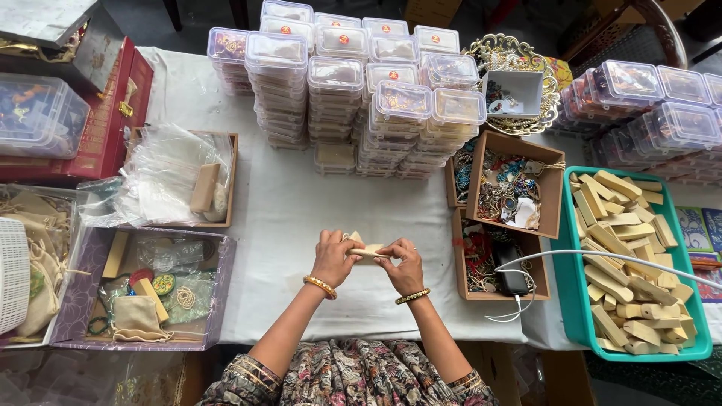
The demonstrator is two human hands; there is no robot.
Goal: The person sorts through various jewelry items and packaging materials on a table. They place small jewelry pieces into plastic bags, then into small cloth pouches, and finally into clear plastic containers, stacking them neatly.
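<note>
Your left hand (333, 258) and right hand (404, 267) pinch a small tan box (367, 252) between them, steadying both ends. It sits left of the teal tray (565, 301), within reach.

The small box (367, 252) between the hands looks like matt beige cardboard. The table cloth (286, 218) is white matt fabric. The stacked containers (335, 83) are clear glossy plastic. The tray (575, 301) is smooth teal plastic.

Bare white counter (289, 225) lies open at centre. Stacked clear plastic boxes (353, 98) block the far side; jewellery-filled cardboard boxes (500, 218) right; purple tray (135, 289) left.
</note>
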